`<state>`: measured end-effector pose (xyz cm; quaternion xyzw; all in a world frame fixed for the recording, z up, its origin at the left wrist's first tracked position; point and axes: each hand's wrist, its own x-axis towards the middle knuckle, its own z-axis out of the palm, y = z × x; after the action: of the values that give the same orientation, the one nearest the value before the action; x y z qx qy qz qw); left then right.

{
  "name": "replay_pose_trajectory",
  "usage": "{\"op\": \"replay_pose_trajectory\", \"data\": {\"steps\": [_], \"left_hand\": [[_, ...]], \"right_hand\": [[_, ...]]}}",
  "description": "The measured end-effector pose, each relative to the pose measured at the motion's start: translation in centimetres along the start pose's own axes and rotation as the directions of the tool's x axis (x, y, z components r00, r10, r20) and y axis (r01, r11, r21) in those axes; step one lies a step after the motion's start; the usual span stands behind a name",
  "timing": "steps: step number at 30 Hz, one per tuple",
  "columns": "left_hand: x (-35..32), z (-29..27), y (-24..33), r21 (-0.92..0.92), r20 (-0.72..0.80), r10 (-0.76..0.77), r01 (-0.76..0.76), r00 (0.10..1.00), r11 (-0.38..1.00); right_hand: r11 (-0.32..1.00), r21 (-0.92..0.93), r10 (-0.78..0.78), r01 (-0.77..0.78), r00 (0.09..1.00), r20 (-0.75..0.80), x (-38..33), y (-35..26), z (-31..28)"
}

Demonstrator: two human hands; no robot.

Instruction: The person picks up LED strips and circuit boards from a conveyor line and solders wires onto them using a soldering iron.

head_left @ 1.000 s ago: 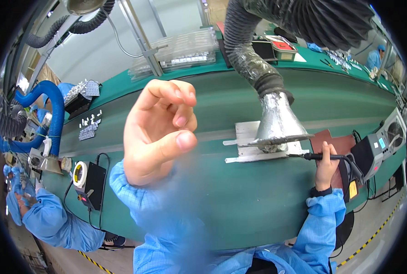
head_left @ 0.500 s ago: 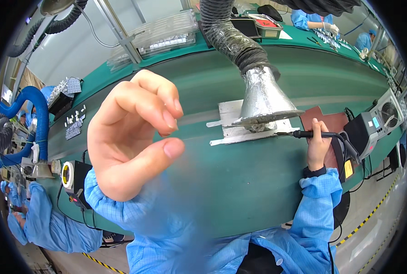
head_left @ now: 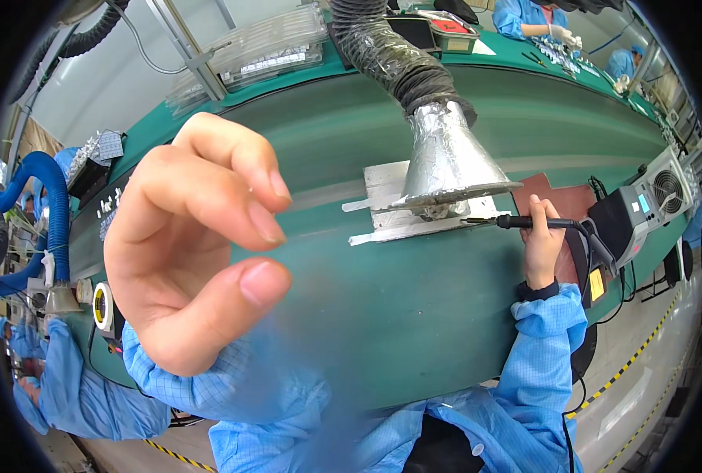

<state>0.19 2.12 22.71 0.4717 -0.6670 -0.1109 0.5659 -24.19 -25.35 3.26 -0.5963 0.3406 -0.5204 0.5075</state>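
Close to the camera, my left hand point(head_left: 189, 244) is raised with curled fingers. A gap shows between its thumb and fingertips, and nothing is visible in it. Over the right part of the bench, my right hand point(head_left: 542, 244) grips a soldering iron point(head_left: 516, 222) with a black handle. The iron's tip points left, at the near edge of a whitish flat plate point(head_left: 382, 177) lying on the green mat. Above that plate hangs a foil-covered fume extraction hood point(head_left: 448, 154), which hides part of it and some small pieces underneath.
A soldering station point(head_left: 623, 217) stands on the bench at the right, beside a brown pad point(head_left: 560, 197). Behind are clear plastic trays point(head_left: 276, 51). A blue hose point(head_left: 58, 213) and a co-worker in a blue gown point(head_left: 91, 378) are at the left.
My left hand has come closer to the camera and shifted left and slightly down in the picture. The whole view has shifted a little. My right hand keeps its hold on the soldering iron.
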Motion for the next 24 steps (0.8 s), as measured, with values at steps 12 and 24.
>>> {"op": "replay_pose_trajectory", "data": {"steps": [12, 24], "left_hand": [[-0.28, -0.37, 0.01, 0.008, 0.037, -0.003, 0.002, 0.999, 1.000], [-0.08, -0.43, 0.57, 0.009, 0.081, -0.003, 0.002, 0.997, 1.000]], "right_hand": [[0.996, -0.018, 0.093, -0.092, 0.992, 0.083, -0.19, 0.35, 0.02], [0.989, -0.082, 0.135, -0.122, 0.977, 0.165, -0.62, 0.38, 0.57]]}}
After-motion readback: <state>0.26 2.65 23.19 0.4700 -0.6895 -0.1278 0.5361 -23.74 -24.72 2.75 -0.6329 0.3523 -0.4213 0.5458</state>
